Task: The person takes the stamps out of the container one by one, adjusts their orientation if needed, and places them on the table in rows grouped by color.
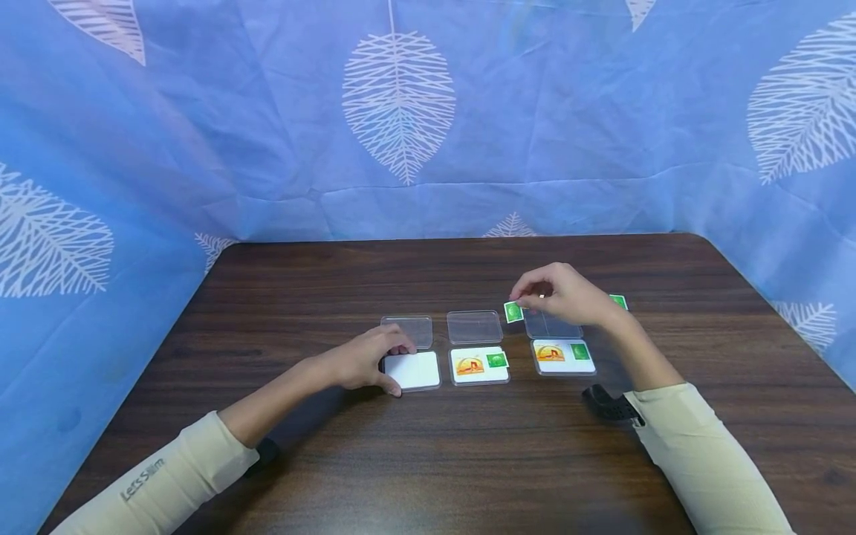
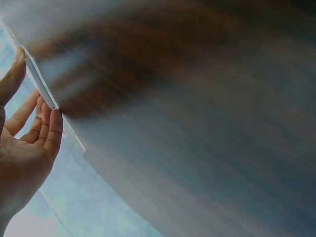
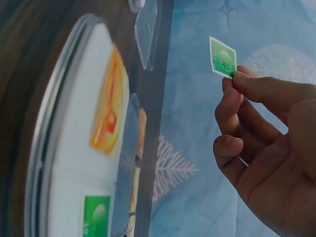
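Between thumb and forefinger, my right hand [image 1: 565, 293] pinches a small green stamp [image 3: 223, 57] by its edge, above the lid of the right-hand case. My left hand [image 1: 368, 358] holds the left clear plastic case [image 1: 428, 387] at its left side, thumb at the front corner and fingers toward the hinge. A plain white card [image 1: 416, 368] lies in that case. In the middle case [image 1: 480, 383] and the right case [image 1: 565, 373], each white card bears an orange picture stamp [image 1: 469, 365] on the left and a green stamp [image 1: 579, 351] on the right.
Clear lids [image 1: 475, 327] lie folded back behind the cases on the dark wooden table [image 1: 428, 461]. Another green piece [image 1: 622, 302] shows beyond my right wrist, partly hidden. A blue leaf-patterned cloth [image 1: 281, 111] hangs around the table's back and sides.
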`<control>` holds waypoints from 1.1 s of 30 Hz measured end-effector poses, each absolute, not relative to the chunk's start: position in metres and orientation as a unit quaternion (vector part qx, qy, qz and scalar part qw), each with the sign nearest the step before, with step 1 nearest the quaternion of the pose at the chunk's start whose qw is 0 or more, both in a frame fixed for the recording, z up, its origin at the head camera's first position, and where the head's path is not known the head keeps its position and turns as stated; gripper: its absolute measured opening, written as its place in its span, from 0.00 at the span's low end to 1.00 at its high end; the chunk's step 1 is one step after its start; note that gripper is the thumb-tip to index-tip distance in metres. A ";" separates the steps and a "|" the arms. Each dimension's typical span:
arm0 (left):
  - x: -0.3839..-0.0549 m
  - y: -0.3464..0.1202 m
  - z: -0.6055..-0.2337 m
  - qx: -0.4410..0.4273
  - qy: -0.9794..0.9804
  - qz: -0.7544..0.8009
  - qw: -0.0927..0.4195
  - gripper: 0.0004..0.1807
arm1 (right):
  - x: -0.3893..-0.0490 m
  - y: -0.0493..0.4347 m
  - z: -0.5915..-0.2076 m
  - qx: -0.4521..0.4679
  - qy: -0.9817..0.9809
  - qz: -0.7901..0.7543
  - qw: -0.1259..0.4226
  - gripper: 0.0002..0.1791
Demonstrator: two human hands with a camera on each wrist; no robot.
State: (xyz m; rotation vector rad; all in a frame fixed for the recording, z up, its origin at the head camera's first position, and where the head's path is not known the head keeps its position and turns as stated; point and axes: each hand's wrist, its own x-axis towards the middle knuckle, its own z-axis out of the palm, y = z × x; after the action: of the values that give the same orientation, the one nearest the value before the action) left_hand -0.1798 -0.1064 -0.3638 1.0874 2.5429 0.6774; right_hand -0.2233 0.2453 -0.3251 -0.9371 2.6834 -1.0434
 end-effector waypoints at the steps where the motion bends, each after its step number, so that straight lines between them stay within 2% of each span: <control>1: -0.180 -0.106 -0.364 0.378 0.883 0.235 0.147 0.31 | -0.224 0.247 -0.326 -0.307 0.885 -0.345 0.056 0.08; 33: -0.181 -0.104 -0.365 0.357 0.892 0.228 0.157 0.31 | -0.232 0.279 -0.329 -0.257 0.905 -0.337 0.048 0.05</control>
State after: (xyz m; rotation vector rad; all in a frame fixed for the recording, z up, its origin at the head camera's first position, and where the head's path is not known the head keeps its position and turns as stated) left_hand -0.1811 -0.1040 -0.3652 1.0229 2.5535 0.6514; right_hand -0.2323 0.2794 -0.3288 -0.7825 2.7592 -1.0262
